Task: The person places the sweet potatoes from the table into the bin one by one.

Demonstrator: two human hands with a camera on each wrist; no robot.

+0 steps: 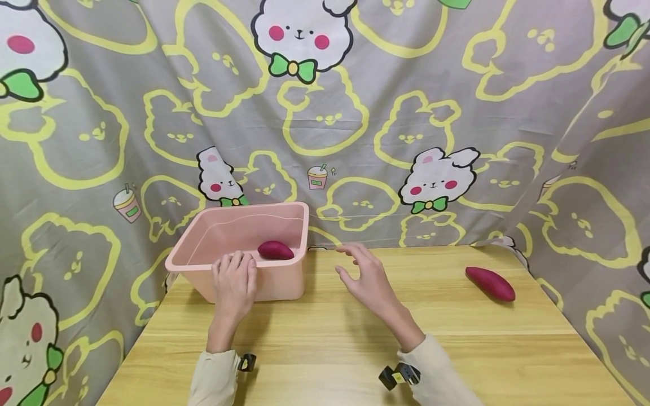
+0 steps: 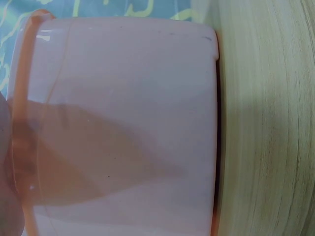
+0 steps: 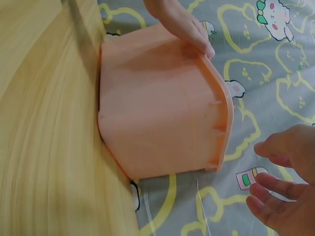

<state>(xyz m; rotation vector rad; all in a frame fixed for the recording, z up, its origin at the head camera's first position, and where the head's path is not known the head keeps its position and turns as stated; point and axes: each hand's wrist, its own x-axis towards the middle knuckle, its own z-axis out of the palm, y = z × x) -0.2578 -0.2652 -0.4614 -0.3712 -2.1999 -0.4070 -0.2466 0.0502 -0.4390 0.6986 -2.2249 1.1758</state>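
A pink plastic bin (image 1: 279,283) stands upright at the back left of the table. My left hand (image 1: 235,279) grips its front rim, fingers bent over the edge; the left wrist view shows the bin's outer wall (image 2: 128,108) close up. Inside lies a purple sweet potato (image 1: 276,250), near the right wall. My right hand (image 1: 369,283) hovers in the air to the right of the bin, fingers apart and holding nothing; the right wrist view shows its loosely spread fingers (image 3: 275,189). A second purple sweet potato (image 1: 490,283) lies on the table farther right.
The light wooden table (image 1: 325,349) ends at the back against a grey curtain (image 1: 350,152) with rabbit prints, which also hangs along both sides. Small black cameras (image 1: 399,376) are strapped at both wrists, by the pale sleeves.
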